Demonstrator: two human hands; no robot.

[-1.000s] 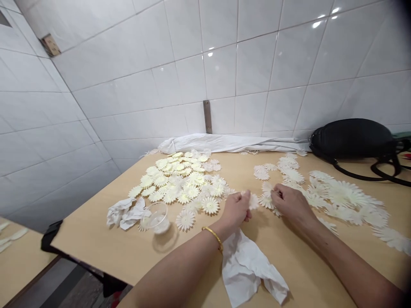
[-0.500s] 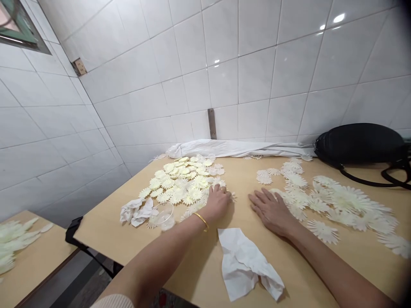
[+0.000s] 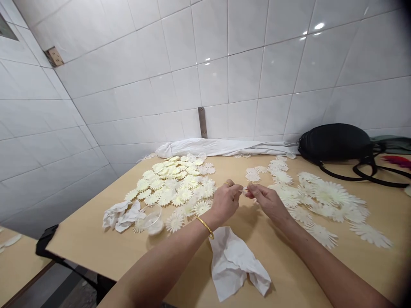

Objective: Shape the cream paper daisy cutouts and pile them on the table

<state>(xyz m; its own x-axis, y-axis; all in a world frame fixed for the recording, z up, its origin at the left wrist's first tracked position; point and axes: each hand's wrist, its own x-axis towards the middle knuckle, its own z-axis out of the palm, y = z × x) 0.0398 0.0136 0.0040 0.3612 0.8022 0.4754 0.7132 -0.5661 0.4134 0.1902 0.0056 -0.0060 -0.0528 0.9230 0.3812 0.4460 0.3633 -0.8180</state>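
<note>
Above the middle of the table, my left hand [image 3: 229, 196], with a ring and a gold bracelet, meets my right hand [image 3: 265, 199] fingertip to fingertip. Both pinch a small pale flower cutout [image 3: 245, 189], mostly hidden by the fingers. Left of my hands lies a spread of yellowish-white flower cutouts [image 3: 173, 182] with fringed petals. More whitish flower cutouts [image 3: 334, 199] lie in a loose heap beyond my right wrist. A crumpled white paper sheet [image 3: 236, 261] rests on the table below my hands.
A clear plastic cup [image 3: 152, 220] and crumpled tissues [image 3: 120, 216] sit at the left. A white cloth [image 3: 218, 147] runs along the tiled wall. At the back right is a black bag [image 3: 337, 143] with its strap. A second table [image 3: 19, 261] stands at lower left.
My hands were apart, fingers spread low over the table; now they are raised together, pinching a flower cutout. The view has turned slightly right.
</note>
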